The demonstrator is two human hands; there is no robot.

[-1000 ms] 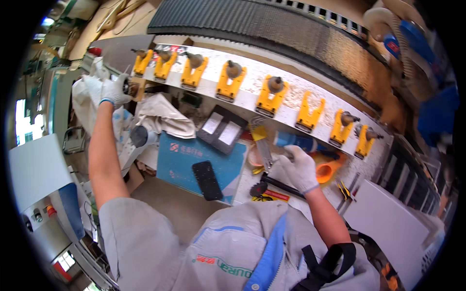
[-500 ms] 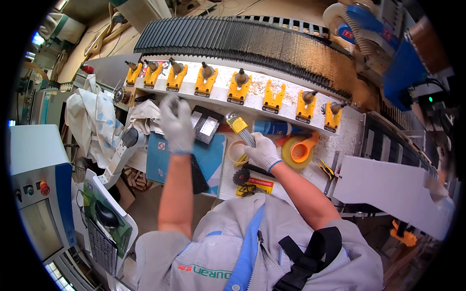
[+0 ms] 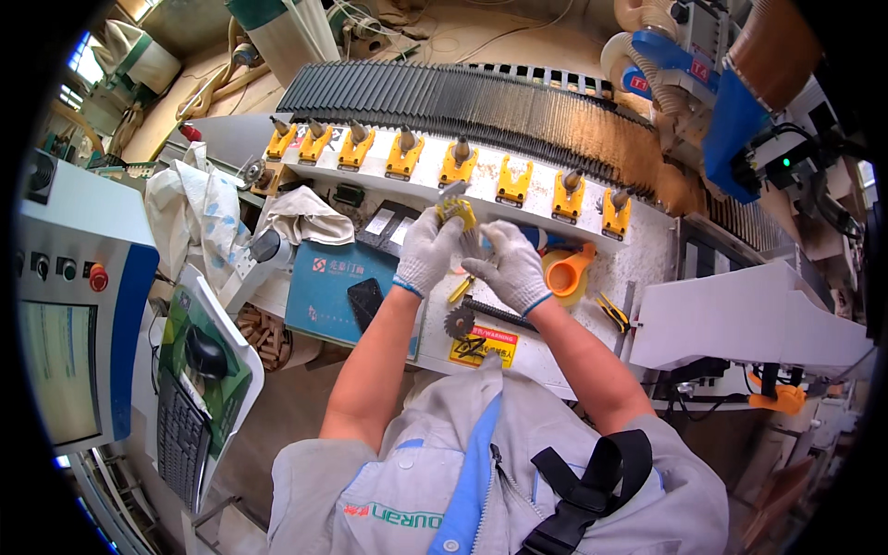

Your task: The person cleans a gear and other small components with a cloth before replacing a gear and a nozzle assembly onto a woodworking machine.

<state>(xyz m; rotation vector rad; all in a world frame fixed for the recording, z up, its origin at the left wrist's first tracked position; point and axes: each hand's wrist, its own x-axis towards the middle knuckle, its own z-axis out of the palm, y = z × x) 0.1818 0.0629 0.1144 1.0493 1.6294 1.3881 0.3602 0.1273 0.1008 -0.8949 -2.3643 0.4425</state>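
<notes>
Workbench, long and white (image 3: 585, 319), holds a flat blue board (image 3: 316, 301) on its left. Over its middle, the white-gloved right hand (image 3: 513, 266) has its fingers spread, just right of the white-gloved left hand (image 3: 430, 252), which pinches a yellow-and-silver metal tool (image 3: 457, 214).

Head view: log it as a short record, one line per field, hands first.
Left hand: gloved, gripping a yellow-and-grey tool
Right hand: gloved, beside that tool; contact unclear
Right of right hand: orange piece
Nearer the body: dark toothed disc
Left on bench: black phone on a blue board
Beyond hands: eight yellow holders in a row
</notes>
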